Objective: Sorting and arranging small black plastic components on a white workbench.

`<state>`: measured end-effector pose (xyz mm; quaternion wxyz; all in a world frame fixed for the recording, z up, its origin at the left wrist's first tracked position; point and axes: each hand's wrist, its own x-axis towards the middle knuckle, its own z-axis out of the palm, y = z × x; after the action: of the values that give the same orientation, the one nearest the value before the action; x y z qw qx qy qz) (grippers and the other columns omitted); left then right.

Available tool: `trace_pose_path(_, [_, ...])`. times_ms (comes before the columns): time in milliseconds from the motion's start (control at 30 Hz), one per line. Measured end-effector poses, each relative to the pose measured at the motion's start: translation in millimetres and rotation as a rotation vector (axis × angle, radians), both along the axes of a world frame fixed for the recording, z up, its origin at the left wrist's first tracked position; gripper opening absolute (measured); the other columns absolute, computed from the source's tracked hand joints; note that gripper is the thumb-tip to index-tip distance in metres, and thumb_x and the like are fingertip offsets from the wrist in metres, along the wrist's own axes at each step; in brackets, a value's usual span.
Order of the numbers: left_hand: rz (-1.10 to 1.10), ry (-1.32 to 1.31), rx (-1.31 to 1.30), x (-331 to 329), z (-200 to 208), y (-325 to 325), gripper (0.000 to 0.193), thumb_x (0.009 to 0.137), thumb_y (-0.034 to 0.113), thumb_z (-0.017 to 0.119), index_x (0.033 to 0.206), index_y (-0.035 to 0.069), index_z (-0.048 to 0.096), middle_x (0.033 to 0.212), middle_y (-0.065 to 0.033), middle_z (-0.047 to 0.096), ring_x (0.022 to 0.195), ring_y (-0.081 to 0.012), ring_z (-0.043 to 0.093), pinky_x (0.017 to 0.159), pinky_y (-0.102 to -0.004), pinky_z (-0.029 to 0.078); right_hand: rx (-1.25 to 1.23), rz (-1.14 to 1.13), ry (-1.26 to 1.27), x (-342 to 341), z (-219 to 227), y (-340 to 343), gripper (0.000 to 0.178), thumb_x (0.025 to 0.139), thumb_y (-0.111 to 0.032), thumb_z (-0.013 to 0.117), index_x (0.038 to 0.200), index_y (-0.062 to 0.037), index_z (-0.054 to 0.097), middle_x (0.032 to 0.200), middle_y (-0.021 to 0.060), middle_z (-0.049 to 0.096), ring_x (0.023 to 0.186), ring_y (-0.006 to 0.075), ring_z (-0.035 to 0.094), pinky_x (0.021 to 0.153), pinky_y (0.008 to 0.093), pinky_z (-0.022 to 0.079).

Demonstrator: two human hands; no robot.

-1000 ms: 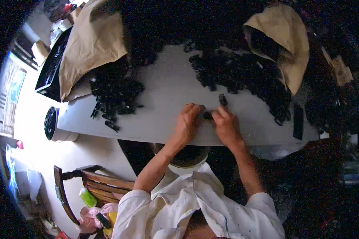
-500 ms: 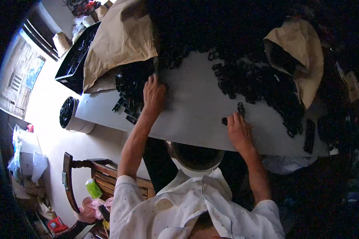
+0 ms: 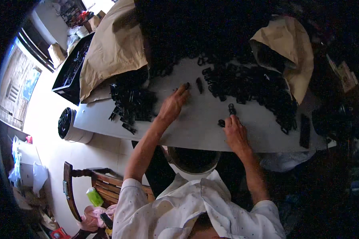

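My left hand (image 3: 173,106) reaches over the middle of the grey table (image 3: 179,131), a small dark piece pinched at its fingertips. Just beyond them lies a slim black piece (image 3: 199,85), apart from the hand. My right hand (image 3: 237,134) is closed on a small black plastic part (image 3: 232,108) that sticks out past its fingers. Beside its thumb is another black part (image 3: 221,123). Left of my left hand sits a pile of black plastic parts (image 3: 133,101); a larger heap of looped black parts (image 3: 243,85) spreads beyond my right hand.
Brown paper sacks stand at the left (image 3: 113,55) and right (image 3: 301,51) of the table. A black crate (image 3: 73,65) and a white bucket (image 3: 77,129) are at the left, a wooden chair (image 3: 103,187) behind them. Under the table's near edge is a round tub (image 3: 193,161).
My left hand has moved right from the left pile to the middle of the table. A slim black piece now lies beyond its fingertips. My right hand stays about where it was.
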<state>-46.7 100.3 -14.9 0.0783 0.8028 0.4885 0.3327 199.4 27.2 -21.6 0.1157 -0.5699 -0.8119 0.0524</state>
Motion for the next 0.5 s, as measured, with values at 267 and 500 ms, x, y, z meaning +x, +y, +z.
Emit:
trace_pose_path(267, [-0.076, -0.926, -0.285, -5, 3, -2, 0.019, 0.085, 0.005, 0.048, 0.103, 0.002, 0.05, 0.086, -0.0101, 0.057, 0.072, -0.0185, 0.056, 0.061, -0.0299, 0.046, -0.026, 0.06, 0.57, 11, 5, 0, 0.018, 0.081, -0.006, 0.054, 0.095, -0.0005, 0.045, 0.089, 0.0163, 0.05, 0.075, 0.0256, 0.054, 0.06, 0.0376, 0.045])
trace_pose_path(500, [-0.059, -1.34, -0.766, 48, 15, -64, 0.017, 0.087, 0.009, 0.048, 0.101, 0.001, 0.052, 0.085, -0.0079, 0.057, 0.07, -0.0132, 0.054, 0.065, -0.0262, 0.047, -0.494, -0.086, 0.984, -9, 37, -11, 0.016, 0.085, -0.005, 0.049, 0.099, 0.001, 0.045, 0.083, 0.0101, 0.051, 0.058, 0.0112, 0.051, 0.044, 0.0286, 0.042])
